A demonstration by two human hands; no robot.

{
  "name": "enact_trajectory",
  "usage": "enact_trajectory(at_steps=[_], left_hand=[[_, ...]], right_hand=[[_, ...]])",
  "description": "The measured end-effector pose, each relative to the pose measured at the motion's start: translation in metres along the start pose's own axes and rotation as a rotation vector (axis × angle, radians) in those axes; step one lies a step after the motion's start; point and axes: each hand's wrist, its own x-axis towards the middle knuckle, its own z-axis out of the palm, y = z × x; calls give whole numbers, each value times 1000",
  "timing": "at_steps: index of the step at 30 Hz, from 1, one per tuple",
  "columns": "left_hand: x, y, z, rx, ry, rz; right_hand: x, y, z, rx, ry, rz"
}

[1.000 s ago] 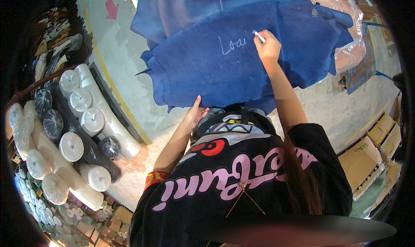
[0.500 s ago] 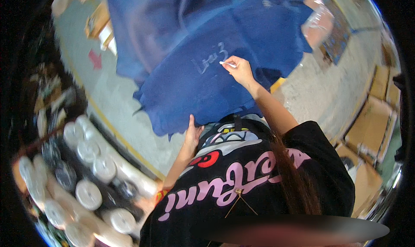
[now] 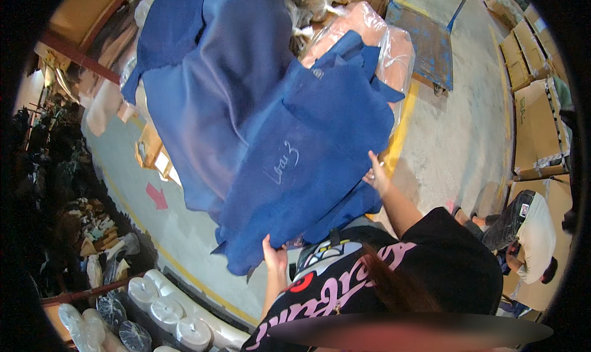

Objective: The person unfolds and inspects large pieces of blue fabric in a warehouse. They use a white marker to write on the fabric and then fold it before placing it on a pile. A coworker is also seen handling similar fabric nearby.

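A large blue leather hide (image 3: 320,130), suede-like and ragged at its edges, lies spread before me over a draped pile of smoother blue hides (image 3: 203,99). White handwritten chalk marks run across its middle. My left hand (image 3: 275,259) grips the near left edge, thumb on top and fingers underneath. At the right edge, my right hand (image 3: 378,176) pinches the hide, its thumb side uppermost. A small pale spot shows at the right fingers; whether it is the white stick seen earlier, I cannot make out.
Pink rolls in clear plastic (image 3: 394,59) lie behind the hide. A blue-framed platform cart (image 3: 425,44) stands beyond. Cardboard boxes (image 3: 538,127) line the right, where another person (image 3: 535,235) bends over. White wrapped rolls (image 3: 166,315) lie at lower left.
My right hand has moved from the chalk marks, where it held a white stick, to the hide's right edge. The view has shifted, showing more of the far pile.
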Motion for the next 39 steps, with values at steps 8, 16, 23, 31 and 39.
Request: enact_trajectory(at_steps=[8, 16, 23, 31, 39], left_hand=[[-142, 68, 115, 650, -108, 544], [-242, 130, 228, 943, -548, 721], [-207, 113, 319, 891, -547, 601], [-190, 39, 468, 960, -872, 1176], [-131, -39, 499, 1433, -1452, 1696]], right_hand=[[10, 0, 40, 266, -199, 98], [-164, -173, -36, 588, -396, -352], [-185, -324, -103, 567, -158, -660], [-151, -600, -60, 443, -163, -1010], [-84, -749, -28, 279, -654, -1202]])
